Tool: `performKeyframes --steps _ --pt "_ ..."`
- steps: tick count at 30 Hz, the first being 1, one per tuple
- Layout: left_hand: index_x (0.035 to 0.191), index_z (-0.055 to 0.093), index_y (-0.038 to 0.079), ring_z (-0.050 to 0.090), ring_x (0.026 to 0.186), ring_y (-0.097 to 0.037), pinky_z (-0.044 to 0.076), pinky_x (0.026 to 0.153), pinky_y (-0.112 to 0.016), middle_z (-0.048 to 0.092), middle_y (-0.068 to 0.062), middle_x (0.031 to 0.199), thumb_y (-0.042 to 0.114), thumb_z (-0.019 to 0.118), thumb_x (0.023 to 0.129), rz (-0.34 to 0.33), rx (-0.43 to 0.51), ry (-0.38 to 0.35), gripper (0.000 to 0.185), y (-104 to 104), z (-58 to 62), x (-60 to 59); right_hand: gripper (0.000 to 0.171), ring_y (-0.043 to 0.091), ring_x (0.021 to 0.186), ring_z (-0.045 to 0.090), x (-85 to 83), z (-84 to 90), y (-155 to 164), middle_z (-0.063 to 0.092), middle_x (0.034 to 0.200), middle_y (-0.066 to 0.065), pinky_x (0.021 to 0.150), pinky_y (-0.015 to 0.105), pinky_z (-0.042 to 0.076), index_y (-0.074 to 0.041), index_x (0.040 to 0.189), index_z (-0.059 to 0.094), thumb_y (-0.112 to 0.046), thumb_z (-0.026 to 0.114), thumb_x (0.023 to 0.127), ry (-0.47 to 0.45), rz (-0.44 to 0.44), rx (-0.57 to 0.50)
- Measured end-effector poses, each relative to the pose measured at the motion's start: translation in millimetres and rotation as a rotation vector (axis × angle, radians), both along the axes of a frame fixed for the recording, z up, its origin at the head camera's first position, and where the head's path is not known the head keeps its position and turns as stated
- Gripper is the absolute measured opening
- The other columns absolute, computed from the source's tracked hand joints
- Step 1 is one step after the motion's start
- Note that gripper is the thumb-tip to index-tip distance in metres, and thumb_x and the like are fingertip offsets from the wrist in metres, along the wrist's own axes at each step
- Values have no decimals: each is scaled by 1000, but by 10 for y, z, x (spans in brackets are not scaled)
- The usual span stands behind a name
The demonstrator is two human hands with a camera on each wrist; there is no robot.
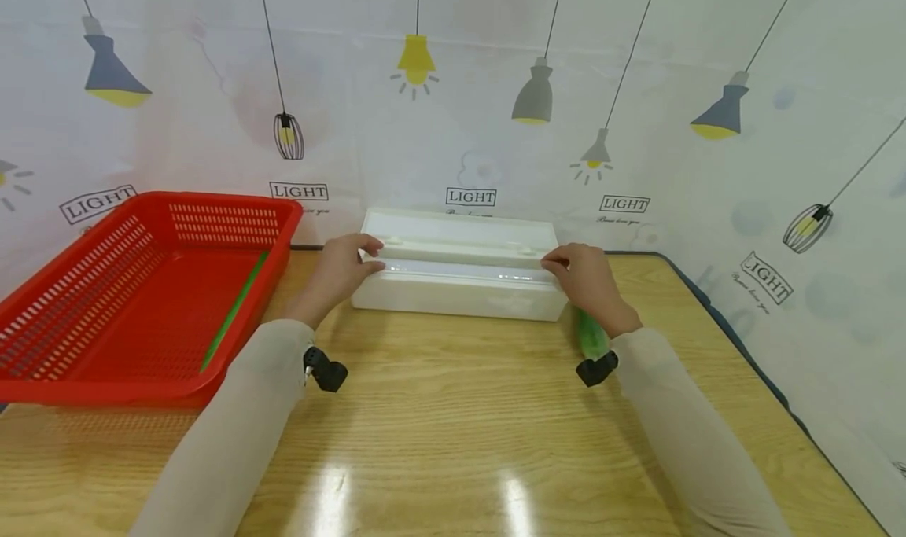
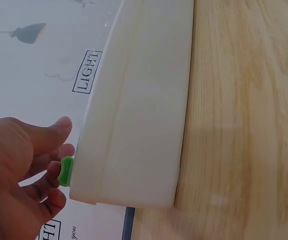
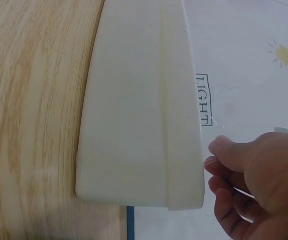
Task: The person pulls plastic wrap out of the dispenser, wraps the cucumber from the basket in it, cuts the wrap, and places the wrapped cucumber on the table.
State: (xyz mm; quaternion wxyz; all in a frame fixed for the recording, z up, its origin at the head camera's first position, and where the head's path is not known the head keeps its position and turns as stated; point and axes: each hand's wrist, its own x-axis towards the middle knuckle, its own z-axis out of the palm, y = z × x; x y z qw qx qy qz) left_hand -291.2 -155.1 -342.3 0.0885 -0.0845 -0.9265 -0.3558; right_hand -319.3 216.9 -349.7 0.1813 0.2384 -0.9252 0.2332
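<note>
Fingers (image 1: 371, 246) of both hands pinch the white box (image 1: 460, 293) ends; it lies left-right.

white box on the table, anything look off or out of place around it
Nothing looks damaged or spilled. The white box sits square on the table, lid open, left hand and right hand at its ends. A green stick lies in the red basket.

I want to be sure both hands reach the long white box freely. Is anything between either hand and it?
Nothing visible does. The left hand and right hand already sit at the ends of the long white plastic box on the wooden table.
</note>
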Motion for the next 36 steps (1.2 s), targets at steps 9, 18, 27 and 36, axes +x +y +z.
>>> performKeyframes --steps 9,18,27,36 --pt "101 70 -2 57 88 -29 48 82 -40 67 -15 96 5 67 89 31 -63 45 14 78 26 -73 19 26 79 61 5 -8 0 69 94 13 70 44 47 -2 99 73 -16 61 95 -4 -17 -35" --pt "90 71 -1 57 83 -28 49 77 -39 68 -14 91 4 62 92 134 40 121 10 82 21 -108 18 24 75 62 -35 -3 -34 71 92 12 66 41 47 -3 97 74 -16 62 94 21 -64 -78" --pt "93 67 -1 55 82 -28 48 77 -38 66 -14 91 3 57 95 129 -60 121 10 107 107 -179 19 24 70 60 -123 28 -80 71 88 12 66 39 47 -2 97 74 -18 64 93 14 -138 -126" --pt "102 67 -5 55 89 -30 48 86 -39 61 -17 95 -6 54 93 -79 -305 101 16 8 213 -253 19 28 75 64 -180 153 -101 71 88 14 70 42 50 -1 96 74 -17 65 92 41 -157 -126"
